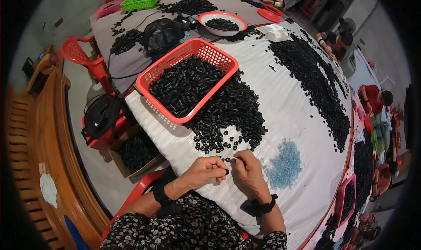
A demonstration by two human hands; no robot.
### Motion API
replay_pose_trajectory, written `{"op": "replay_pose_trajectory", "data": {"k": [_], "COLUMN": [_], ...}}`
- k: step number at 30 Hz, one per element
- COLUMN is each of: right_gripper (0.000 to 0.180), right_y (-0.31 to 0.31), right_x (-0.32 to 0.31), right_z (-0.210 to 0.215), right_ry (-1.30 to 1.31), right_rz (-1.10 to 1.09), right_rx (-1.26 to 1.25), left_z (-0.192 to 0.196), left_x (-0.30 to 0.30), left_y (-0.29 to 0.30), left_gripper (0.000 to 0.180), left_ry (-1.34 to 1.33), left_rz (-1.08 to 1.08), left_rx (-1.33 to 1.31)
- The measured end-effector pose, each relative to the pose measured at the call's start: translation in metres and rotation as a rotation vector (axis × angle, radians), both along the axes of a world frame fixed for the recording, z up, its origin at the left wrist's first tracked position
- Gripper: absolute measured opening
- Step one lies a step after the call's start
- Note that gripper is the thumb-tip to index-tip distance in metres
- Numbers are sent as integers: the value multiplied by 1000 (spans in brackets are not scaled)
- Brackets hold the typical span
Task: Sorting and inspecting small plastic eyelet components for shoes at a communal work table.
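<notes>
Pinched between thumb and fingertip, a black piece (226, 172) sits in the left hand (203, 171); the right hand (248, 170) curls just beside it, fingertips hidden, contents impossible to tell. Beyond lies a black heap (239, 114), with blue bits (284, 164) to the right.

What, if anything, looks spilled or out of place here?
The black pieces heaped loose beside the red basket could look spilled, as could the pale blue bits on the cloth. Other black heaps lie similarly, so it may be deliberate.
</notes>
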State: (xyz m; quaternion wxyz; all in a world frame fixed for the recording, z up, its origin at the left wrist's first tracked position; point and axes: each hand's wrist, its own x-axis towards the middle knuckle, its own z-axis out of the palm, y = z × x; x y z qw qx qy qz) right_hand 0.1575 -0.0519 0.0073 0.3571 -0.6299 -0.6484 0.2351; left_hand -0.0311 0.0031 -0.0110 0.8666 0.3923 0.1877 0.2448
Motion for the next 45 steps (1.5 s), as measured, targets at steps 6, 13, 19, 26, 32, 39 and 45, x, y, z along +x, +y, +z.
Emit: {"op": "replay_pose_trajectory", "data": {"k": [6, 13, 19, 26, 32, 39, 45], "right_gripper": [9, 11, 10, 18, 30, 25, 32], "right_y": [-23, -28, -30, -30, -30, -32, -29], "right_x": [1, -6, -10, -19, -21, -22, -25], "right_z": [9, 7, 12, 15, 13, 3, 0], "right_ry": [643, 742, 585, 76, -131, -46, -213], "right_rz": [-59, -61, -41, 50, 97, 77, 85], "right_rx": [-169, -155, -170, 128, 222, 164, 232], "left_z": [-1, -1, -4, -2, -2, -2, -4], "left_x": [9, 14, 15, 14, 20, 25, 30], "left_y": [-5, -10, -12, -15, -21, -25, -26], "left_gripper": [11, 11, 10, 7, 5, 10, 11], "left_ry": [56, 100, 135, 145, 307, 385, 368], "left_rz": [55, 77, 88, 111, 168, 294, 346], "left_rx": [49, 153, 199, 219, 341, 508, 379]}}
